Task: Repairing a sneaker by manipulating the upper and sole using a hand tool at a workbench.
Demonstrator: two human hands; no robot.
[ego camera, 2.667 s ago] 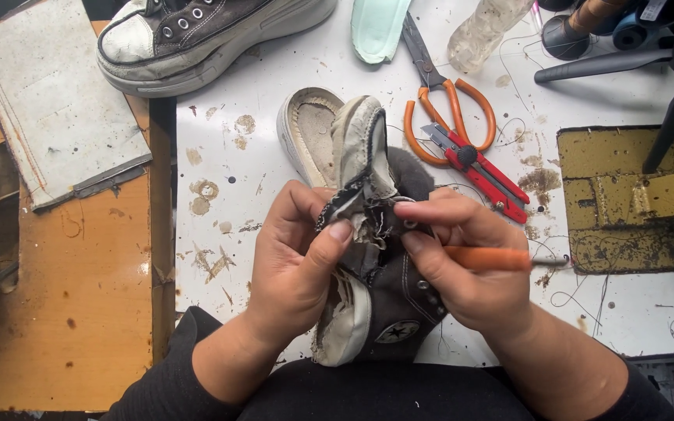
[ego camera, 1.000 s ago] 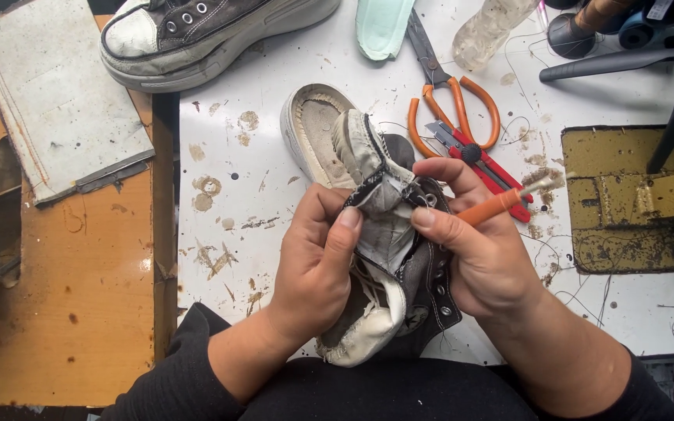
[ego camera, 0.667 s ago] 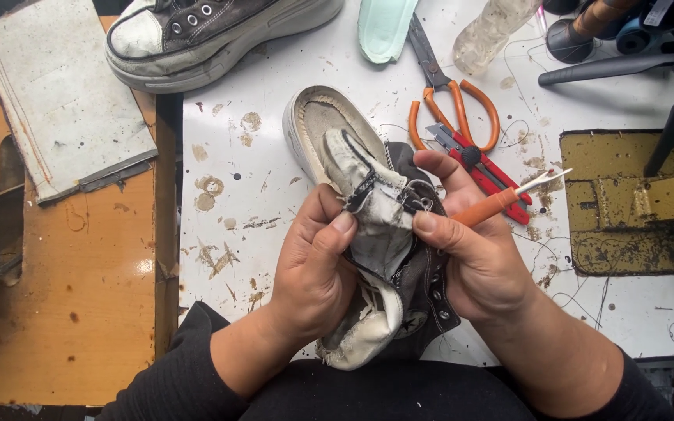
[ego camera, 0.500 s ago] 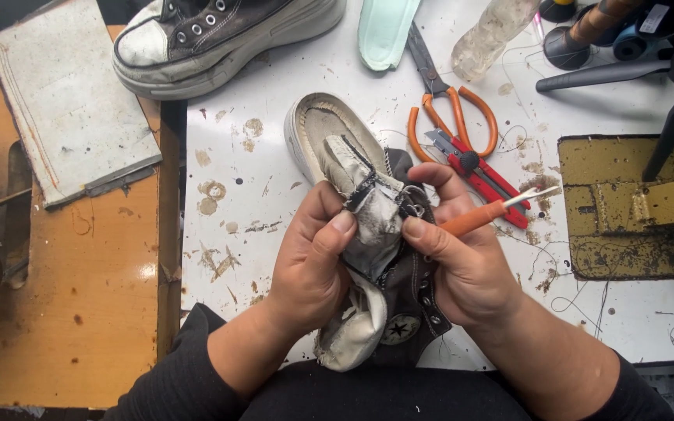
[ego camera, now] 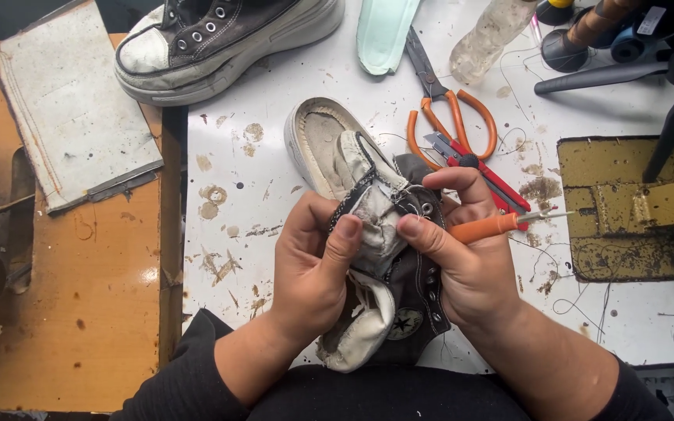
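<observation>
While both hands work over the white counter, the left hand pinches the grey lining of a worn shoe held just above the person's lap. The right hand clamps the shoe's dark upper and an orange-handled awl. Orange scissors lie nearby.

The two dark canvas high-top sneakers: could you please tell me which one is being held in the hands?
The worn dark canvas sneaker near the table's front edge, gripped by the left hand and right hand. The other sneaker stands untouched at the far edge.
</observation>
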